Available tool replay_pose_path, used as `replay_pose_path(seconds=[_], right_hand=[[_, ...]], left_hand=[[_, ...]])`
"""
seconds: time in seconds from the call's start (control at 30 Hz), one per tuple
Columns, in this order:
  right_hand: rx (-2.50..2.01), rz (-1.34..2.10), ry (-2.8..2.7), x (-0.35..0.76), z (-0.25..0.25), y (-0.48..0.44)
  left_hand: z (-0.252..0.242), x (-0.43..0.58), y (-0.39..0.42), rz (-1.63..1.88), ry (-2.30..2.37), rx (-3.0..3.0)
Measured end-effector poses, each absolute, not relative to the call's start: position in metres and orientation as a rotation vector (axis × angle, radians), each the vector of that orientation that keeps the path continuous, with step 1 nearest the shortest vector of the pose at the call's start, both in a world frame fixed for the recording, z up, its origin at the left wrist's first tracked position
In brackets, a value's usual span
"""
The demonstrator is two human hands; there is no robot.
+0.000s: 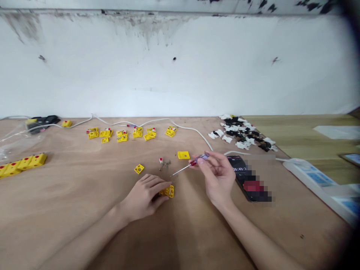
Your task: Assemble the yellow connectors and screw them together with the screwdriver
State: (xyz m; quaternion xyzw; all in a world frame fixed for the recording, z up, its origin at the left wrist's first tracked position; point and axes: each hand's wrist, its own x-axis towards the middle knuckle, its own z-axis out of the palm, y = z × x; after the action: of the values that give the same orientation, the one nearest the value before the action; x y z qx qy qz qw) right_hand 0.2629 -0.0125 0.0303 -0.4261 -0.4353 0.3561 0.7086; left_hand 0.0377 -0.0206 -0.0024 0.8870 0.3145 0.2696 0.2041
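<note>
My left hand point(146, 195) rests on the brown table, its fingers closed round a small yellow plastic part point(168, 191). My right hand point(218, 176) pinches a small screwdriver point(189, 166) with a red and clear handle. The screwdriver's tip points down-left toward the yellow part. Just beyond lie a few small screws with a red-and-white piece point(164, 162), a yellow cover point(183, 155) and another yellow piece point(138, 168).
Several yellow parts point(132, 133) line the back along a white cable point(168, 122). A row of yellow blocks point(24, 164) lies at far left. A pile of black and white parts point(243, 133), a phone point(247, 176) and a white power strip point(317, 180) sit on the right.
</note>
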Motion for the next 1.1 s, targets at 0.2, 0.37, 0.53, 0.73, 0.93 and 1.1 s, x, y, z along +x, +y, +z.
replay_pose_path(seconds=[0.2, 0.37, 0.53, 0.73, 0.93, 1.1], right_hand=[[-0.951, 0.748, -0.913, 0.268, 0.028, -0.006], [-0.943, 0.78, -0.901, 0.271, 0.028, -0.005], [-0.956, 0.786, -0.913, 0.27, 0.027, -0.006], [-0.977, 0.761, -0.919, 0.27, 0.029, -0.005], [-0.979, 0.769, -0.942, 0.268, 0.03, -0.006], [-0.981, 0.798, -0.973, 0.265, 0.031, -0.008]], left_hand=[[-0.006, 0.033, -0.017, 0.926, 1.112, 2.185], [-0.013, 0.027, -0.009, 0.992, 1.279, 2.066], [-0.009, 0.023, -0.01, 1.008, 1.133, 2.359], [0.001, 0.031, -0.02, 0.824, 0.723, 2.656], [-0.008, 0.028, -0.009, 0.985, 1.109, 2.512], [-0.009, 0.023, 0.0, 0.875, 1.197, 2.636]])
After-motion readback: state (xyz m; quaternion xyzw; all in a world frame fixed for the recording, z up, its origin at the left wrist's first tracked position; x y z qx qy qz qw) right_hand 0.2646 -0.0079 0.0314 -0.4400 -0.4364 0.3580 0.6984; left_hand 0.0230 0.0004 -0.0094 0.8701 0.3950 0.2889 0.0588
